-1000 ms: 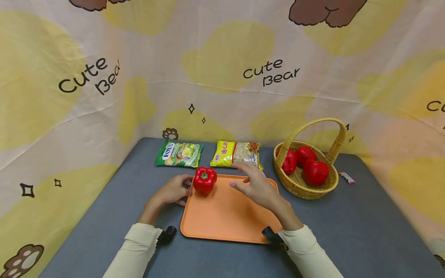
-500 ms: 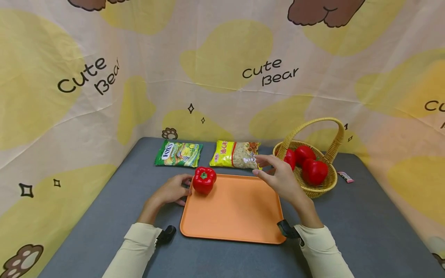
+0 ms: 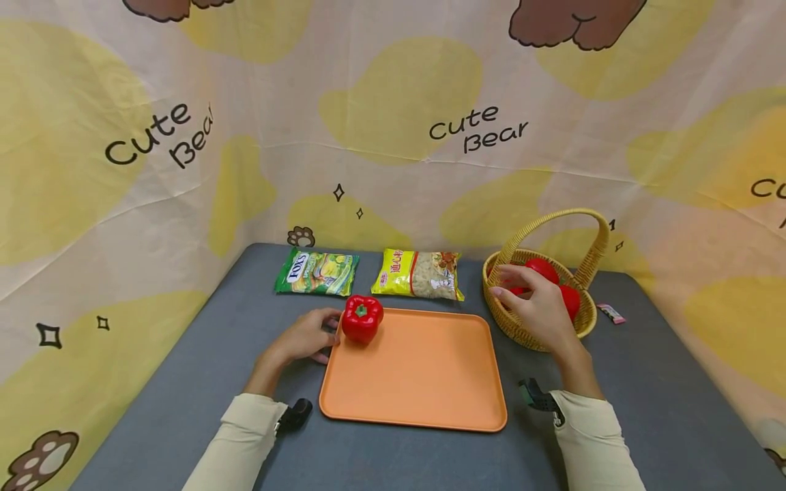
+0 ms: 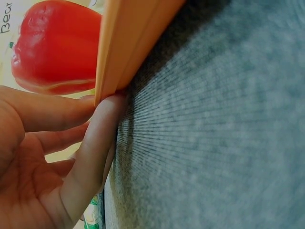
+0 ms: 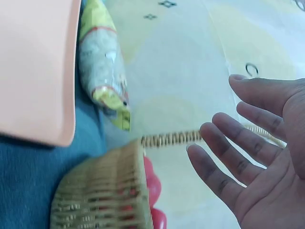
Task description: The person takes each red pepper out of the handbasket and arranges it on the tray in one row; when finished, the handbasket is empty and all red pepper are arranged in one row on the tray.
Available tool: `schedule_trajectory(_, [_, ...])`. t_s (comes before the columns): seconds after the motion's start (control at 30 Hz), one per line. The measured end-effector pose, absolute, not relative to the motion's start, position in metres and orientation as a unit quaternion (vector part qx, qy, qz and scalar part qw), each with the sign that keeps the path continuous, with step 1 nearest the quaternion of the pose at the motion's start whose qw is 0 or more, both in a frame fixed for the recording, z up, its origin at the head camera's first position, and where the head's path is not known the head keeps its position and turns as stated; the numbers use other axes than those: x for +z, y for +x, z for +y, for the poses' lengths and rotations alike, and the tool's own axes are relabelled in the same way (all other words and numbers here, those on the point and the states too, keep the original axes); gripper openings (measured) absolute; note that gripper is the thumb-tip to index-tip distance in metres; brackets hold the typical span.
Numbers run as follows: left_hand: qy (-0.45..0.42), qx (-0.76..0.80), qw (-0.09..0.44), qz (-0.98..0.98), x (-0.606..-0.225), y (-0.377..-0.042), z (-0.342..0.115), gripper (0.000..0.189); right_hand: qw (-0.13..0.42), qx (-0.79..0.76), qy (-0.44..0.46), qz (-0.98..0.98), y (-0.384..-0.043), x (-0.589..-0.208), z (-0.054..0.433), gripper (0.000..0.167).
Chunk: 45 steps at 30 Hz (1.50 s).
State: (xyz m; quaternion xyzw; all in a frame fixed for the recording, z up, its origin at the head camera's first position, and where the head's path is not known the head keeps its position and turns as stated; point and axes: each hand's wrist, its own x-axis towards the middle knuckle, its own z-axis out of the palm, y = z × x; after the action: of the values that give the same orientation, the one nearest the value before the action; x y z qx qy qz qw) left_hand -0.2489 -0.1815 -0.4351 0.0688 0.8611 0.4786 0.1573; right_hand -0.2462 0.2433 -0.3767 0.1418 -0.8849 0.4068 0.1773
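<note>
My left hand (image 3: 307, 335) pinches the left edge of the orange tray (image 3: 424, 375); in the left wrist view its thumb and a finger (image 4: 52, 112) meet at the rim. On the tray's far left corner sits a red bell pepper (image 3: 362, 320), just beside that hand. My right hand (image 3: 540, 307) hovers over the near side of the wicker basket (image 3: 518, 333), holding nothing, fingers spread in the right wrist view. Red bell peppers (image 3: 543, 268) lie inside the basket, partly hidden behind the hand.
Behind the tray lie a green FOX'S candy bag (image 3: 316, 273) and a yellow printed food bag (image 3: 417, 274). The basket's tall handle (image 3: 549, 217) arches over it. A small pink-and-white packet (image 3: 611, 313) is right of the basket. A printed cloth (image 3: 393, 136) hangs behind the table.
My right hand has moved rightward from above the tray to the basket. The left hand, tray and the pepper on it stay where they were.
</note>
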Motion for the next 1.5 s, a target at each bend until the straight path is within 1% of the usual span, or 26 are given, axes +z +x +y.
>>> schedule_trajectory(0.27, [0.064, 0.475, 0.158, 0.864, -0.438, -0.250, -0.183, 0.058, 0.199, 0.405, 0.112, -0.885, -0.250, -0.383, 0.271, 0.044])
schedule_trajectory(0.7, [0.064, 0.473, 0.158, 0.864, -0.437, -0.250, -0.182, 0.058, 0.233, 0.382, 0.008, -0.894, -0.240, -0.384, 0.315, 0.052])
schedule_trajectory(0.8, [0.067, 0.474, 0.155, 0.864, -0.437, -0.250, -0.183, 0.058, 0.226, 0.371, -0.006, -0.901, -0.241, -0.385, 0.321, 0.054])
schedule_trajectory(0.97, [0.068, 0.476, 0.153, 0.863, -0.436, -0.251, -0.183, 0.058, 0.190, 0.364, -0.021, -0.912, -0.244, -0.391, 0.329, 0.062])
schedule_trajectory(1.13, [0.065, 0.474, 0.158, 0.864, -0.435, -0.250, -0.182, 0.058, 0.170, 0.366, -0.011, -0.915, -0.249, -0.398, 0.333, 0.067])
schedule_trajectory(1.5, [0.060, 0.474, 0.162, 0.863, -0.435, -0.250, -0.182, 0.059, 0.163, 0.328, -0.010, -0.930, -0.254, -0.408, 0.334, 0.061])
